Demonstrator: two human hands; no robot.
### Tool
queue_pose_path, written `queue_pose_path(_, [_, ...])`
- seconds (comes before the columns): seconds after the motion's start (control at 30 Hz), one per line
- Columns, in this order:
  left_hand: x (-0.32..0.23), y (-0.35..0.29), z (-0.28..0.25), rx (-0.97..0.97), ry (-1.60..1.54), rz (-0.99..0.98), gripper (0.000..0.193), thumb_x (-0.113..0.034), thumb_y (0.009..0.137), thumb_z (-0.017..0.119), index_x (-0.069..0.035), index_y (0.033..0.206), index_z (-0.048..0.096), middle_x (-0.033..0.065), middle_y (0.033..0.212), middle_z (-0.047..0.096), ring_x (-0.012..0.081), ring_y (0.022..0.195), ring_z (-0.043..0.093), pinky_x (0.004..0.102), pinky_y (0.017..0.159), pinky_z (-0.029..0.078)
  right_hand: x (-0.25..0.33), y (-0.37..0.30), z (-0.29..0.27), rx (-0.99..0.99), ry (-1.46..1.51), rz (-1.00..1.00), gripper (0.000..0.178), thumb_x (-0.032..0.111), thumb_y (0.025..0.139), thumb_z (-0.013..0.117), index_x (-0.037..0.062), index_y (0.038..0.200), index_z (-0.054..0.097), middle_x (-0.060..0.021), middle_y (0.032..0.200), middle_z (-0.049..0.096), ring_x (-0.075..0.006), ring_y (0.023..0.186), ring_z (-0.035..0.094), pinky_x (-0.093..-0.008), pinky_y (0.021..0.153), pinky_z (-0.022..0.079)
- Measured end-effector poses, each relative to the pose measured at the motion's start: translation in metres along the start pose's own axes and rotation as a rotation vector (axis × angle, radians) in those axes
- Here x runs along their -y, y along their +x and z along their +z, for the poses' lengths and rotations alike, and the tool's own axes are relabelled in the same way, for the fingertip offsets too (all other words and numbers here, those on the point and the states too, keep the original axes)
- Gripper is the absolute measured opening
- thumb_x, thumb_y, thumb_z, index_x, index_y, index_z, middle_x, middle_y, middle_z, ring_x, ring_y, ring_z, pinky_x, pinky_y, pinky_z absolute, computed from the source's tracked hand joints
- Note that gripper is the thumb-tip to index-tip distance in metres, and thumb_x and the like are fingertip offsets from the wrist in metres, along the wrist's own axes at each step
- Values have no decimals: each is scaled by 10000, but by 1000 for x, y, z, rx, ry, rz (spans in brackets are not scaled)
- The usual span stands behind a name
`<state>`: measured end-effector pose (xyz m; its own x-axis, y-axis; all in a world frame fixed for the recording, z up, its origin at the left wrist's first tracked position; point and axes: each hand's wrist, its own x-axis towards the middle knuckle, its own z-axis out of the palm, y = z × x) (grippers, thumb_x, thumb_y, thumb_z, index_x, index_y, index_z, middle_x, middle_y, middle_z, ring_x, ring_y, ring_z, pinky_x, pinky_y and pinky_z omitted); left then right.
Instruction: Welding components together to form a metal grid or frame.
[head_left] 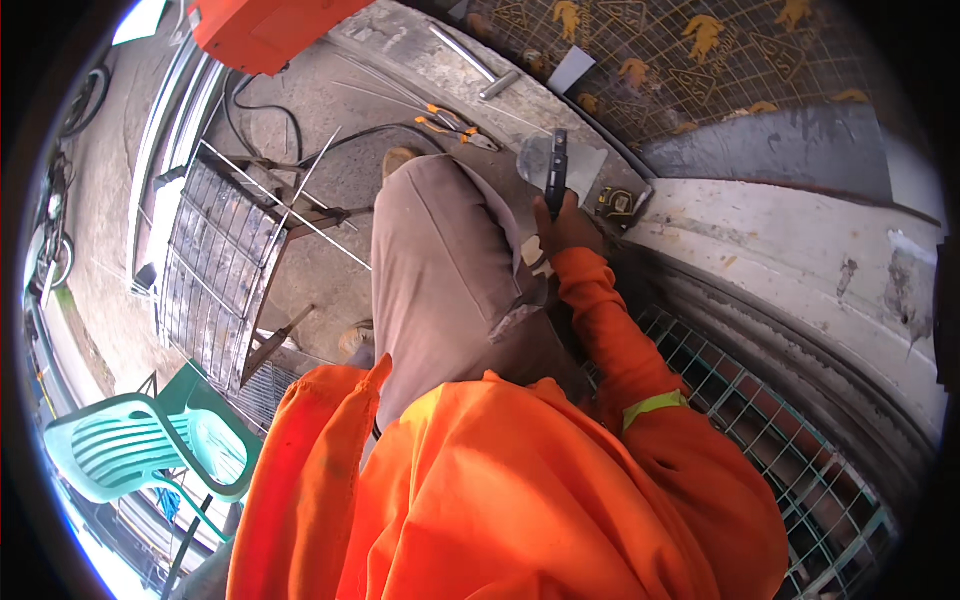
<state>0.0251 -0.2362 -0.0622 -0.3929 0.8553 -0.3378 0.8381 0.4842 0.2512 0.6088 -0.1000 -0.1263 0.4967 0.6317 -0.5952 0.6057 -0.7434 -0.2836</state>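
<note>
My right hand (570, 228) is closed round a slim black hand tool (557, 170), which points away from me past my right knee. Its exact kind I cannot make out. Beside that hand lies a yellow and black tape measure (615, 203). A grey metal plate (590, 163) is under and behind the tool. Farther off to the left, pliers with orange and black handles (455, 127) rest on the ground. My left hand is out of sight; only the orange left sleeve (310, 440) shows.
A T-shaped metal bar (478, 65) lies on the ledge ahead. To the left stand a slatted metal table (215, 250) with thin rods across it and a green plastic chair (130, 445). An orange case (265, 30) is far left; green wire mesh (760, 420) lies right.
</note>
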Motion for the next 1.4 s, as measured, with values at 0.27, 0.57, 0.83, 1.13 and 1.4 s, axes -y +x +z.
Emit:
queue_pose_path(0.27, [-18,2,10,58,-8,-24,442,-436,985,533,-15,1017,664,165,901,670,346,883,630,416,804,475,5,-8,-11,-56,-51,1,592,618,934,421,98,1215,442,-236,959,687,-464,910,660,-547,805,498])
queue_pose_path(0.57, [-26,-53,-16,-123,-279,-294,511,-474,1009,459,-17,946,678,160,869,694,283,813,648,360,779,483,-37,29,10,-35,-6,-189,593,614,940,421,83,1199,474,-263,1077,669,-440,1002,650,-512,853,483])
queue_pose_path(0.83, [-9,-63,-3,-372,-68,-148,371,-362,976,499,-72,843,687,138,877,680,348,902,631,442,836,485,85,-39,126,196,-99,-664,596,604,934,447,61,1175,495,-265,1068,662,-443,1001,641,-507,858,480])
queue_pose_path(1.13, [-43,-49,-22,-387,-193,-363,346,-392,978,514,-98,1004,694,156,973,662,354,981,622,445,867,491,92,-88,198,322,-131,-846,602,591,925,480,32,1144,521,-267,1056,652,-448,1001,630,-501,863,477])
queue_pose_path(1.4, [-39,-61,-33,-195,-407,-477,411,-431,961,526,-61,1070,664,195,930,689,362,931,658,420,831,499,9,-30,137,143,-104,-653,608,579,918,509,6,1116,545,-269,1045,644,-452,1000,620,-496,868,473])
